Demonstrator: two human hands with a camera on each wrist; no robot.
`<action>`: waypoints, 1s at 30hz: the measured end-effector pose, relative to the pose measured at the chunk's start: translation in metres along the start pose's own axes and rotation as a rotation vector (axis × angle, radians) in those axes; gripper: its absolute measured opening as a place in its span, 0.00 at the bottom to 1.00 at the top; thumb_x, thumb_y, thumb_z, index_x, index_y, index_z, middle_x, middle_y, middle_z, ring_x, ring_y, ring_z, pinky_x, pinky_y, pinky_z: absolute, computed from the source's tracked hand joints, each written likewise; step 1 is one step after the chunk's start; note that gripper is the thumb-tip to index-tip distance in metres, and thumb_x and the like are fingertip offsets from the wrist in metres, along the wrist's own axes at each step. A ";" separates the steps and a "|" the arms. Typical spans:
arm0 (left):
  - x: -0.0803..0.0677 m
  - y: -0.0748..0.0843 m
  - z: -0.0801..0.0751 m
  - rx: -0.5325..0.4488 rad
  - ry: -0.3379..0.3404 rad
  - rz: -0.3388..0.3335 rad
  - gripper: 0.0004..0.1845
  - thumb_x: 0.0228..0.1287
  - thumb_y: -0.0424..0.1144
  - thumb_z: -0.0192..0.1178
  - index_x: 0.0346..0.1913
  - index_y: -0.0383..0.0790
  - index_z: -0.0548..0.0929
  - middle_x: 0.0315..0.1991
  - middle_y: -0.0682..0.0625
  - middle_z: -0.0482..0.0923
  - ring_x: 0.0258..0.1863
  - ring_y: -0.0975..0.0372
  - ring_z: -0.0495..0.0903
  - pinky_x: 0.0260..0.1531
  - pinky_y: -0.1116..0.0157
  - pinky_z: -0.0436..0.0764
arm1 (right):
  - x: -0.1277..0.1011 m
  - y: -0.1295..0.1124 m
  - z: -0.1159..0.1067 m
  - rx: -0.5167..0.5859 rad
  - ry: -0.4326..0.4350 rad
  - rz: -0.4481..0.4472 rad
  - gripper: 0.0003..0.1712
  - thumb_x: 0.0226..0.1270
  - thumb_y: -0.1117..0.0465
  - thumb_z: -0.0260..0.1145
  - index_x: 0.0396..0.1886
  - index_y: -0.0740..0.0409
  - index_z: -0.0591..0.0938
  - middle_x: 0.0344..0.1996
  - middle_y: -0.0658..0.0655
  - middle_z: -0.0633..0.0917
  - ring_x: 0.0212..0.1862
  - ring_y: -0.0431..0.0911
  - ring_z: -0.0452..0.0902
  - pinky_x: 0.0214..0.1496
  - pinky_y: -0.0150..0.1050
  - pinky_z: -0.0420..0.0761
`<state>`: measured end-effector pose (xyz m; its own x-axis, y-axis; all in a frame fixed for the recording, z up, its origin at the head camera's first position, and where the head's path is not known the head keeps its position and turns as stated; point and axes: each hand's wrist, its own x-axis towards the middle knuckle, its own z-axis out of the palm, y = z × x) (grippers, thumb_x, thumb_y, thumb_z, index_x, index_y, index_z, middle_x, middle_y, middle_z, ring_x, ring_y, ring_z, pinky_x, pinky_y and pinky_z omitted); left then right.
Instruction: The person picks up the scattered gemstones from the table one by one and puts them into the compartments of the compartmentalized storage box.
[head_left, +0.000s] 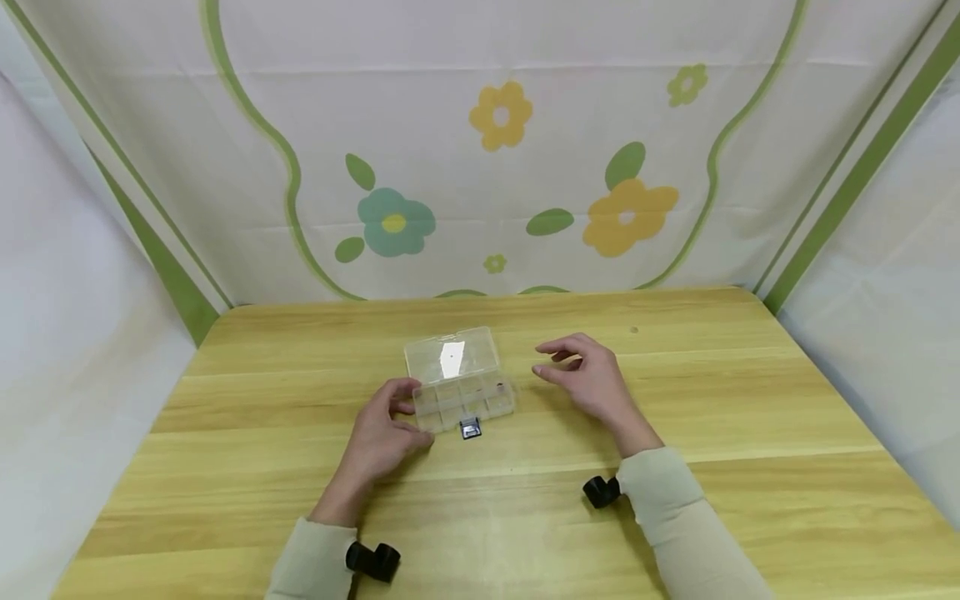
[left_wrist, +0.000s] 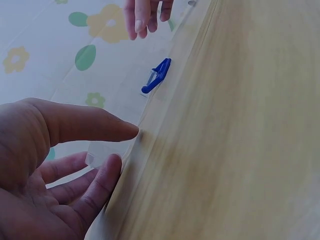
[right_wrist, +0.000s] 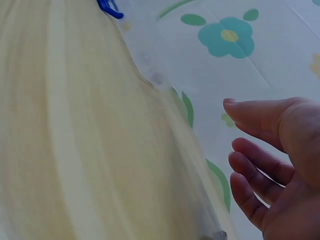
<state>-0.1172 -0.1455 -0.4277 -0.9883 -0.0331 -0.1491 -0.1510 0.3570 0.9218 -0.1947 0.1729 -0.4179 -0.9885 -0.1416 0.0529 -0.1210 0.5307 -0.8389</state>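
Left hand [head_left: 382,437] rests on wooden table [head_left: 750,417], fingers loosely spread, fingertips touching left end of clear compartment box [head_left: 465,402], not gripping. Box sits mid-table between hands, lid [head_left: 452,353] open and tipped back, blue latch [head_left: 470,429] at front edge. Right hand [head_left: 585,375] just right of box, apart from it, fingers relaxed, slightly curled, holding nothing. Floral cloth backdrop [head_left: 495,150] behind.
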 end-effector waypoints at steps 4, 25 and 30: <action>0.000 -0.001 0.001 0.002 0.003 -0.001 0.43 0.46 0.19 0.77 0.70 0.38 0.77 0.57 0.35 0.79 0.40 0.53 0.86 0.44 0.60 0.90 | 0.002 0.009 -0.015 -0.006 0.001 0.023 0.21 0.70 0.51 0.78 0.59 0.51 0.90 0.58 0.58 0.85 0.59 0.53 0.81 0.59 0.50 0.87; 0.002 -0.002 0.001 0.006 -0.012 -0.001 0.42 0.48 0.19 0.77 0.70 0.38 0.77 0.57 0.35 0.78 0.42 0.52 0.85 0.45 0.59 0.90 | -0.010 0.044 -0.069 -0.062 -0.044 0.162 0.27 0.70 0.42 0.76 0.62 0.49 0.88 0.62 0.58 0.87 0.62 0.55 0.80 0.51 0.39 0.84; 0.002 -0.002 0.001 0.008 -0.007 -0.001 0.42 0.47 0.19 0.77 0.70 0.38 0.77 0.56 0.35 0.79 0.42 0.53 0.86 0.45 0.60 0.90 | -0.011 0.049 -0.072 -0.085 -0.057 0.170 0.25 0.70 0.41 0.76 0.59 0.49 0.89 0.58 0.57 0.89 0.60 0.54 0.82 0.56 0.41 0.81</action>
<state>-0.1189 -0.1453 -0.4300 -0.9879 -0.0270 -0.1530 -0.1523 0.3645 0.9187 -0.1966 0.2602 -0.4208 -0.9890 -0.0893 -0.1183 0.0379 0.6194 -0.7842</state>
